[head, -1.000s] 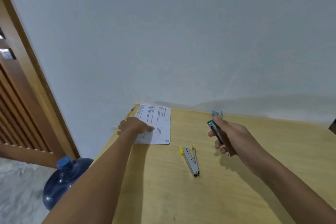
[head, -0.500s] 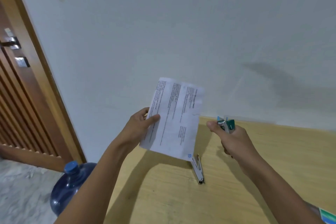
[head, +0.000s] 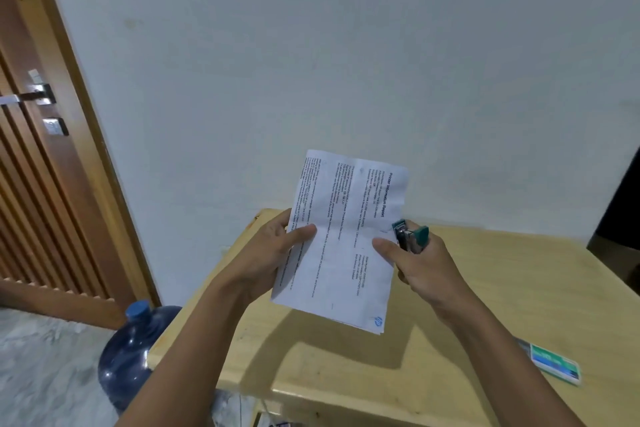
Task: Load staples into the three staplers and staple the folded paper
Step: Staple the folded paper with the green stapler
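From the head view, we have the folded paper point(head: 343, 239) lifted clear of the tabletop point(head: 519, 288) and held up in front of the wall, between our two hands. Our left hand point(head: 277, 253) pinches its left edge, thumb across the printed face and fingers behind. Our right hand point(head: 422, 270) is curled round the green stapler point(head: 410, 237), its thumb lying on the sheet near the right edge. The stapler's nose sits just at that right edge, but we cannot tell whether the paper is already between its jaws. We judge the step in hand to be the stapling itself. To do it well, we should feed the edge fully into the mouth so every layer is caught, keep the left pinch firm so the sheet does not swing, and squeeze straight down in one stroke. The paper's long axis runs nearly upright, leaning a little to the right at the top. Its text runs sideways, with the heading reading down the right side. The stapler's long axis also stands roughly upright in the fist, nose pointing up and slightly left toward the paper. A small green and white box point(head: 554, 362) lies on the tabletop at the right, well apart from the hands. No other stapler shows here.
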The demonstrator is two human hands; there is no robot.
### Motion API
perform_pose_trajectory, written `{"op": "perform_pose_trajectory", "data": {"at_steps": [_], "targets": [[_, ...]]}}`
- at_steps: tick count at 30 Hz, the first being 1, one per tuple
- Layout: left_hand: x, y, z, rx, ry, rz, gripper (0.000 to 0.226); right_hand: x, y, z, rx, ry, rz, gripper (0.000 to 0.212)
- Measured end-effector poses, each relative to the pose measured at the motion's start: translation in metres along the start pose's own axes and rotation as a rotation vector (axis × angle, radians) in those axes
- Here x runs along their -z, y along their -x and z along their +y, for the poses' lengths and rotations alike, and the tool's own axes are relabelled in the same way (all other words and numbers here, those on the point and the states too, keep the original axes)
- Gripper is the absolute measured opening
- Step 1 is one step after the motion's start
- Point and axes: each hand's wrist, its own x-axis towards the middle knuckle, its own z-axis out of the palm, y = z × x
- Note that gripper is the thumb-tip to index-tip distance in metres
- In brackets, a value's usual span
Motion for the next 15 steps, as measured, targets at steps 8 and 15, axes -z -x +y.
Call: {"op": "perform_pose_trajectory", "data": {"at_steps": [8, 15], "targets": [[-0.011, 0.015, 0.001, -0.027, -0.005, 0.008, 0.029, 0.021, 0.020, -0.007, 0.033, -0.125, 0.064, 0.026], [-0.018, 0.011, -0.002, -0.086, 0.015, 0.090, 0.021, 0.039, 0.028, -0.011, -0.213, -0.324, -0.001, 0.042]]}}
